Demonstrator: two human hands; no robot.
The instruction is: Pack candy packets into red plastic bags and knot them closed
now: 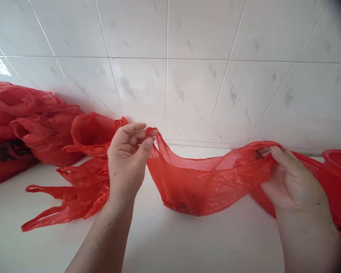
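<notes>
A thin red plastic bag (200,185) hangs stretched between both hands above a white counter (170,242). My left hand (127,163) pinches one handle of the bag between thumb and fingers at its upper left corner. My right hand (290,178) grips the other end, its fingers closed round the bunched plastic. The bag sags in the middle and its bottom touches the counter.
More red plastic bags (74,193) lie flat and crumpled on the counter to the left, with filled red bags (25,121) behind them against the white tiled wall (193,76). A red mesh plastic basket (332,185) stands at the right edge.
</notes>
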